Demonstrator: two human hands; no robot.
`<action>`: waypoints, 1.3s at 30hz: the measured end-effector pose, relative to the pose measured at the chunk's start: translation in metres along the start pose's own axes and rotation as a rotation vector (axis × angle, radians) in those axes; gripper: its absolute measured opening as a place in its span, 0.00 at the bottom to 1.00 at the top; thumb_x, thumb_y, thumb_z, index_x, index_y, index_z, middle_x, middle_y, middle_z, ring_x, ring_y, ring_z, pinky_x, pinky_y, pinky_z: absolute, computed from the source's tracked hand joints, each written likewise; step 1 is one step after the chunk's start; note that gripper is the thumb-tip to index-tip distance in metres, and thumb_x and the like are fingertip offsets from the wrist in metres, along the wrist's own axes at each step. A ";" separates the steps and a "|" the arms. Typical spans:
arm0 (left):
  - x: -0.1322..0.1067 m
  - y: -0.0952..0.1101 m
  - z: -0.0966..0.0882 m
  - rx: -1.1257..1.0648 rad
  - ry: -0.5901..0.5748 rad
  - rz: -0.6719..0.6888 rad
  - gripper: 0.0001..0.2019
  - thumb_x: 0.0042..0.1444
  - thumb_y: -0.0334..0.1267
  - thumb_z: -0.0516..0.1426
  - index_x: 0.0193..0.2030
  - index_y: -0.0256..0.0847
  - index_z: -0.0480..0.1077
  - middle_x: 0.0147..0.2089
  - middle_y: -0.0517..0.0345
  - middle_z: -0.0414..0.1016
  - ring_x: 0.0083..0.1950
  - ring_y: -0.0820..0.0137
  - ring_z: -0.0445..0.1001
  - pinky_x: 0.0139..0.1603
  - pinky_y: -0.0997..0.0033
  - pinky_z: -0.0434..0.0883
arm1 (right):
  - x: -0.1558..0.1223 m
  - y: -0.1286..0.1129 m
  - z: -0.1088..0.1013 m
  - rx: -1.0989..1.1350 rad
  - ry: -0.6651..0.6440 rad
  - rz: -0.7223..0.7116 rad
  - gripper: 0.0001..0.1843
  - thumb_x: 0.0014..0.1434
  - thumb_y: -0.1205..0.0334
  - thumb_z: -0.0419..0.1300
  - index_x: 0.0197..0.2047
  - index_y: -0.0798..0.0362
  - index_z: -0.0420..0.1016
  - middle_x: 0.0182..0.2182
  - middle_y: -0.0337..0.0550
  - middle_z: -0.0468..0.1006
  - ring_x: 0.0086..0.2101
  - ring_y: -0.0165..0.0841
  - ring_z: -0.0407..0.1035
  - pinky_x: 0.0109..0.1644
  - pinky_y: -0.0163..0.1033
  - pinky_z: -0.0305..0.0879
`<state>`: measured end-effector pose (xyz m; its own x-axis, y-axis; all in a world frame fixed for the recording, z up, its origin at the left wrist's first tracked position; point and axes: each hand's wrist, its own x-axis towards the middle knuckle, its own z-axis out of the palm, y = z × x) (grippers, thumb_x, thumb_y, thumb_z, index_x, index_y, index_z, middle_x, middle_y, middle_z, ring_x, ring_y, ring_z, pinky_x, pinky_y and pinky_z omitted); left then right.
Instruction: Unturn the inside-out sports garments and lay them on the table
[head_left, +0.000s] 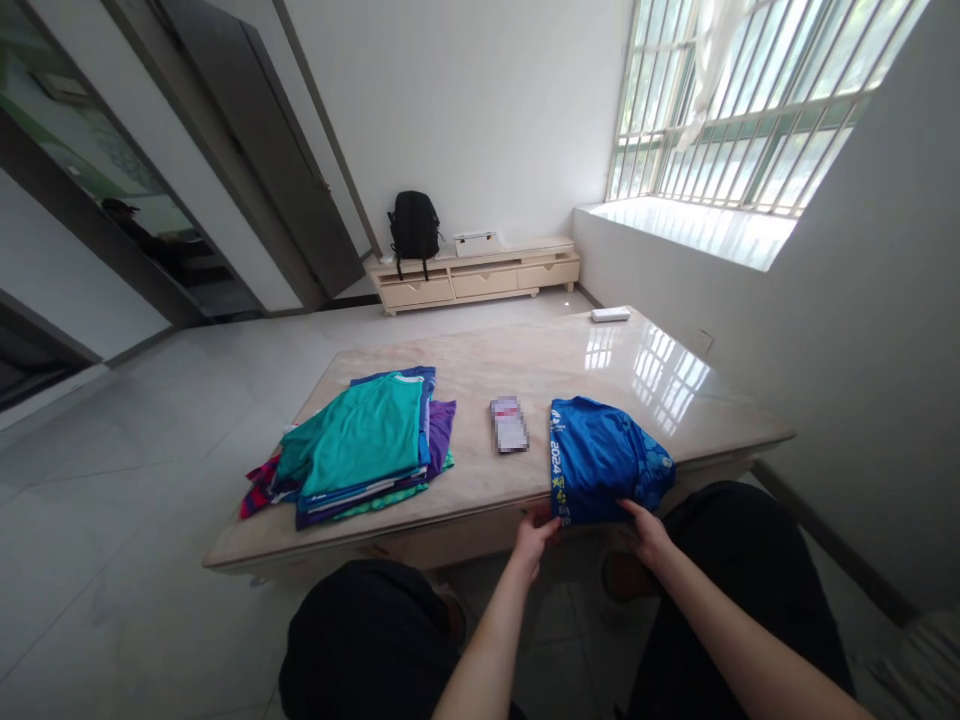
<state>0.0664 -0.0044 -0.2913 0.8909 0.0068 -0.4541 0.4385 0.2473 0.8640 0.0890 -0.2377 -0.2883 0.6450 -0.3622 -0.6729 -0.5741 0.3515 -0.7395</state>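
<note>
Left hand [534, 537] and right hand [646, 532] pinch the near edge of a folded blue shirt [606, 458], fingers closed on cloth; phone [509, 424] just beyond.

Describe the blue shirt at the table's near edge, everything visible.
The bright blue folded shirt of smooth sporty fabric lies on the glossy beige marble table, near its front edge. Yellow and white print, including "2024", runs along its left side. The left hand grips its near left corner, the right hand its near right edge.
</note>
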 end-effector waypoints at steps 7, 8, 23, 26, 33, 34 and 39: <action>-0.001 0.003 0.001 -0.001 -0.010 -0.031 0.09 0.66 0.39 0.61 0.41 0.34 0.74 0.39 0.58 0.78 0.38 0.70 0.78 0.41 0.66 0.78 | -0.009 0.010 -0.006 0.060 -0.023 0.009 0.23 0.49 0.58 0.72 0.48 0.51 0.77 0.46 0.47 0.84 0.50 0.47 0.77 0.47 0.48 0.76; -0.002 0.004 0.002 -0.017 0.002 -0.024 0.09 0.66 0.41 0.61 0.41 0.35 0.74 0.39 0.57 0.78 0.39 0.70 0.78 0.42 0.65 0.77 | -0.010 0.011 -0.007 0.057 -0.021 0.021 0.23 0.47 0.58 0.73 0.47 0.51 0.78 0.45 0.47 0.84 0.51 0.48 0.76 0.48 0.49 0.76; -0.049 0.091 0.010 -0.232 -0.013 0.180 0.24 0.51 0.55 0.66 0.44 0.37 0.69 0.31 0.60 0.77 0.24 0.72 0.74 0.25 0.72 0.73 | -0.101 0.024 0.024 0.425 -0.353 0.157 0.19 0.61 0.62 0.67 0.55 0.50 0.72 0.40 0.40 0.86 0.38 0.36 0.82 0.44 0.41 0.81; -0.066 0.109 0.013 -0.208 0.015 0.247 0.28 0.52 0.55 0.67 0.51 0.38 0.67 0.33 0.59 0.79 0.26 0.71 0.76 0.25 0.73 0.74 | -0.128 0.021 0.015 0.501 -0.343 0.180 0.14 0.63 0.67 0.65 0.51 0.52 0.72 0.36 0.39 0.86 0.34 0.32 0.82 0.41 0.34 0.81; -0.145 0.166 0.009 0.051 -0.327 0.246 0.46 0.58 0.50 0.67 0.75 0.38 0.49 0.32 0.56 0.81 0.29 0.63 0.82 0.29 0.69 0.78 | -0.185 -0.024 -0.049 0.396 -0.246 0.136 0.30 0.52 0.68 0.74 0.57 0.51 0.73 0.40 0.40 0.86 0.37 0.35 0.82 0.40 0.34 0.82; -0.155 0.175 0.009 0.073 -0.377 0.224 0.42 0.59 0.49 0.67 0.74 0.37 0.54 0.33 0.54 0.82 0.30 0.63 0.83 0.30 0.70 0.78 | -0.193 -0.036 -0.057 0.328 -0.208 0.089 0.39 0.49 0.67 0.76 0.63 0.49 0.69 0.42 0.40 0.86 0.37 0.36 0.82 0.37 0.34 0.82; -0.159 0.209 0.029 0.114 -0.415 0.199 0.26 0.61 0.45 0.65 0.61 0.32 0.71 0.32 0.54 0.81 0.32 0.64 0.84 0.32 0.73 0.80 | -0.214 -0.112 -0.073 0.099 -0.258 -0.166 0.55 0.45 0.64 0.79 0.72 0.41 0.60 0.32 0.36 0.84 0.24 0.30 0.76 0.22 0.28 0.72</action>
<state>0.0197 0.0180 -0.0317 0.9205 -0.3506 -0.1723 0.2444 0.1725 0.9542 -0.0218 -0.2628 -0.0629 0.8398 -0.1950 -0.5067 -0.4066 0.3926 -0.8250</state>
